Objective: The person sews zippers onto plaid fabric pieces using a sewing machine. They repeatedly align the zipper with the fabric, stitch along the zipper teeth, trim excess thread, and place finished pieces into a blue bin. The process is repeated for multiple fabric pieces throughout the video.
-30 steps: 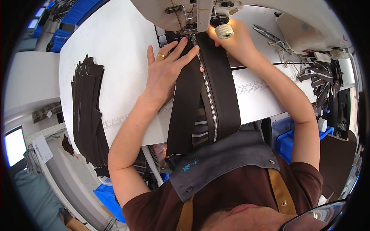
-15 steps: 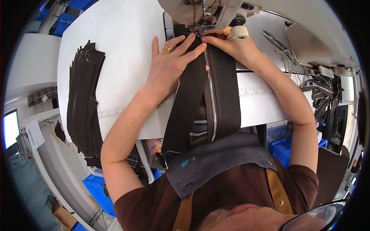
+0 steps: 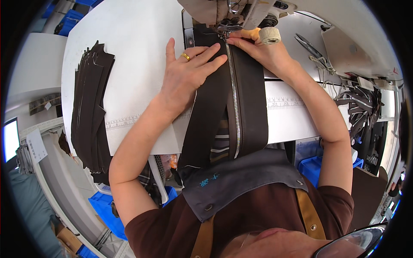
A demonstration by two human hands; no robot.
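Dark brown fabric strips with a metal zipper [image 3: 235,101] run from my lap up to the presser foot [image 3: 225,29] of a sewing machine [image 3: 247,13]. My left hand [image 3: 187,73] lies on the left fabric strip [image 3: 204,114] with its fingers spread, fingertips just left of the zipper teeth. On the other side, my right hand [image 3: 262,51] pinches with thumb and index finger at the zipper's far end, right beside the presser foot. The index fingertip is partly hidden there. Along the right of the zipper lies the wider fabric panel [image 3: 253,99].
A stack of dark cut pieces [image 3: 90,112] lies on the white table [image 3: 137,64] at left. Scissors [image 3: 309,45] rest right of the machine, near a bundle of striped strips [image 3: 359,103]. Blue bins [image 3: 105,210] stand below the table.
My left hand has drawn back slightly toward me, away from the presser foot. My right hand stays beside the foot. A small pink patch on the zipper no longer shows.
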